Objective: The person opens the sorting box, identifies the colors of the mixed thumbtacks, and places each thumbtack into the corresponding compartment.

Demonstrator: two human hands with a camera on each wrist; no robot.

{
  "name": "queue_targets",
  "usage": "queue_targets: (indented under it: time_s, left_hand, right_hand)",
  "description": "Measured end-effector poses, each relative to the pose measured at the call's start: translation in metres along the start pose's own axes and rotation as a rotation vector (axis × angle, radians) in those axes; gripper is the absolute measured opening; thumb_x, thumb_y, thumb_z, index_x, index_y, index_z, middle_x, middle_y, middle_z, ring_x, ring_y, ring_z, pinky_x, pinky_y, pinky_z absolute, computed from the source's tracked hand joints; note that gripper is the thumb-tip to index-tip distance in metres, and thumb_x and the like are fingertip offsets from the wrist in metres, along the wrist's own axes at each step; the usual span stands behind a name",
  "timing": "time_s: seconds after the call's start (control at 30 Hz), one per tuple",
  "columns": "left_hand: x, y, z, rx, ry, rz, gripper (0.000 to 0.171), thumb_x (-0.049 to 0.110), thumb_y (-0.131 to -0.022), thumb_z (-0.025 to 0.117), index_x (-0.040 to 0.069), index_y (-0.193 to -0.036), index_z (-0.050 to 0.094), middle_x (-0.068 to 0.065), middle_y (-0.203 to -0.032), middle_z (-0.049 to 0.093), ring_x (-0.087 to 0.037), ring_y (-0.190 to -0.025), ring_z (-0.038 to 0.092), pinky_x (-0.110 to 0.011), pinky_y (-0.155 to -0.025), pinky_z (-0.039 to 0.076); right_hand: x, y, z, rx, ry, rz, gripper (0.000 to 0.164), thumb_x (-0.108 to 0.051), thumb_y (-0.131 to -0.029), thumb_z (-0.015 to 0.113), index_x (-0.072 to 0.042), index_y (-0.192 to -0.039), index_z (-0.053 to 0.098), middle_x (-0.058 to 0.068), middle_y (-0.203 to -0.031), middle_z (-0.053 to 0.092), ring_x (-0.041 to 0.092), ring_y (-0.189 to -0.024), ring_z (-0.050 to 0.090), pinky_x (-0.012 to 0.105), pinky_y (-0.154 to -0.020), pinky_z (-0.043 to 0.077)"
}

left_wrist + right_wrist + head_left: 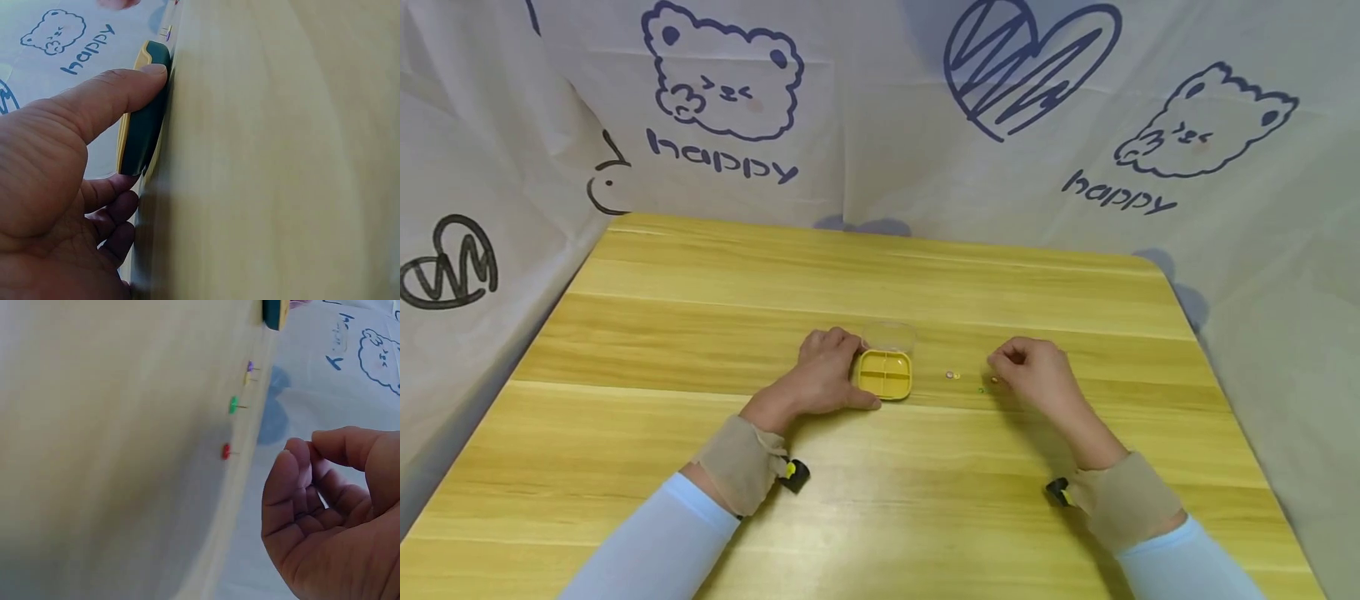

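Note:
A small yellow compartment box (886, 387) with dark green outer sides (147, 125) lies on the table, its clear lid (891, 335) folded back. My left hand (824, 377) grips the box from the left, thumb along the near side and fingers at the far left corner. To the right of the box are several push pins with points up: a red pin (226, 451), a green pin (233, 405), a yellow pin (247, 379) and a purple pin (250, 365). Over the red one hovers my right hand (1036, 372), fingers curled and fingertips together, nothing visible between them.
The wood-patterned table (880, 517) reaches back to a white cloth (880, 117) with bear and heart drawings. More cloth hangs at both sides. Each wrist wears a beige band with a small black camera (794, 475).

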State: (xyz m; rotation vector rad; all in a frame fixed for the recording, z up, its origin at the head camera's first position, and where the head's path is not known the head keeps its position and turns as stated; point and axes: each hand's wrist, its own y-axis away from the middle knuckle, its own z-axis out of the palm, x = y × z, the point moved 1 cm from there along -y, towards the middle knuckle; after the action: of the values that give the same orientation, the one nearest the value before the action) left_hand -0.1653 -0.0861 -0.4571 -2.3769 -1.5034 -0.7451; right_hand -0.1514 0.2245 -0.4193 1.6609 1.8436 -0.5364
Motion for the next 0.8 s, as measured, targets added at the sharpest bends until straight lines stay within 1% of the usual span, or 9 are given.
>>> queue_targets:
  time_s: [0.1, 0.17, 0.3, 0.47, 0.67, 0.8]
  left_hand:
    - [0.001, 0.000, -0.001, -0.003, 0.006, -0.004, 0.078, 0.052, -0.067, 0.082, 0.009, -0.125, 0.053, -0.012, -0.122, 0.049, -0.032, -0.111, 0.036, -0.050, -0.103, 0.025]
    - [0.002, 0.000, -0.001, -0.004, 0.008, -0.008, 0.077, 0.051, -0.067, 0.082, 0.009, -0.124, 0.053, -0.011, -0.122, 0.049, -0.032, -0.111, 0.036, -0.050, -0.103, 0.025]
    - [0.002, -0.001, -0.001, -0.007, 0.015, -0.019, 0.077, 0.051, -0.066, 0.082, 0.008, -0.124, 0.053, -0.011, -0.122, 0.049, -0.031, -0.111, 0.036, -0.049, -0.103, 0.025]
    - [0.001, -0.001, -0.001, -0.005, 0.013, -0.018, 0.078, 0.051, -0.066, 0.082, 0.007, -0.124, 0.053, -0.012, -0.122, 0.050, -0.031, -0.110, 0.036, -0.049, -0.102, 0.026]
    - [0.002, -0.001, -0.001, -0.004, 0.012, -0.012, 0.078, 0.050, -0.065, 0.083, 0.007, -0.123, 0.053, -0.011, -0.121, 0.050, -0.031, -0.110, 0.036, -0.048, -0.102, 0.026]
    - [0.001, -0.001, 0.000, -0.002, 0.012, -0.015, 0.078, 0.051, -0.065, 0.083, 0.007, -0.123, 0.053, -0.011, -0.121, 0.049, -0.031, -0.110, 0.035, -0.047, -0.102, 0.025]
  right_hand:
    - [0.010, 0.007, 0.001, -0.026, 0.022, 0.032, 0.023, -0.026, -0.097, 0.055, -0.008, -0.094, 0.068, 0.013, -0.073, 0.065, 0.022, -0.057, 0.052, 0.034, -0.054, 0.044]
    - [0.014, 0.011, 0.004, -0.043, 0.032, 0.050, 0.021, -0.026, -0.096, 0.056, -0.009, -0.093, 0.068, 0.010, -0.075, 0.066, 0.020, -0.058, 0.052, 0.034, -0.054, 0.044]
    - [0.019, 0.015, 0.011, -0.051, 0.045, 0.052, 0.018, -0.025, -0.095, 0.058, -0.011, -0.092, 0.069, 0.006, -0.078, 0.068, 0.019, -0.060, 0.054, 0.033, -0.055, 0.046]
    - [0.019, 0.013, 0.016, -0.051, 0.068, 0.033, 0.015, -0.024, -0.093, 0.062, -0.011, -0.092, 0.069, 0.004, -0.078, 0.068, 0.017, -0.061, 0.055, 0.032, -0.055, 0.046]
    - [0.017, 0.011, 0.019, -0.077, 0.081, 0.053, 0.017, -0.029, -0.092, 0.064, -0.013, -0.093, 0.069, 0.003, -0.083, 0.068, 0.018, -0.065, 0.056, 0.033, -0.057, 0.047]
    - [0.016, 0.011, 0.020, -0.083, 0.099, 0.048, 0.017, -0.030, -0.091, 0.064, -0.014, -0.092, 0.069, 0.003, -0.083, 0.068, 0.018, -0.066, 0.055, 0.033, -0.059, 0.047]
